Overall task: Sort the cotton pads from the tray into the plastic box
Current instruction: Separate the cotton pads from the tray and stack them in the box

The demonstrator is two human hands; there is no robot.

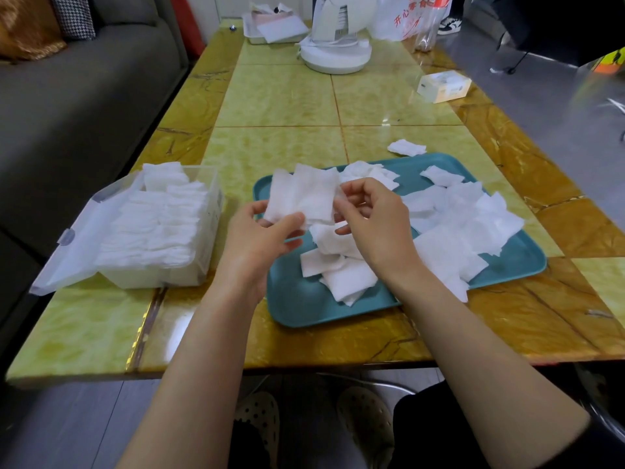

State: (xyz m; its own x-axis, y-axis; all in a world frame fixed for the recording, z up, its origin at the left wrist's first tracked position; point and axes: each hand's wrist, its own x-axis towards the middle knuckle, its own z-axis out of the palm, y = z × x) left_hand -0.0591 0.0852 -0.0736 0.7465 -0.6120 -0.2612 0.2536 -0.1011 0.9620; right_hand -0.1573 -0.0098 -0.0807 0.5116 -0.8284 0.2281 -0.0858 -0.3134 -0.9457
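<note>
The teal tray [304,309] in front of me holds a wide heap of loose cotton pads [456,231], and the plastic box [152,275] to its left is nearly packed with neat rows — past halfway, I judge. My left hand [257,238] grips a small sheaf of pads [304,194] above the tray's left end, my right hand [375,218] pinching its edge — one stray pad [406,147] lies beyond the tray.

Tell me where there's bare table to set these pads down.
Widest bare table lies beyond the tray, before the white appliance base. Another patch sits at the near edge, in front of the plastic box. The tray's middle and right are crowded with cotton pads.
</note>
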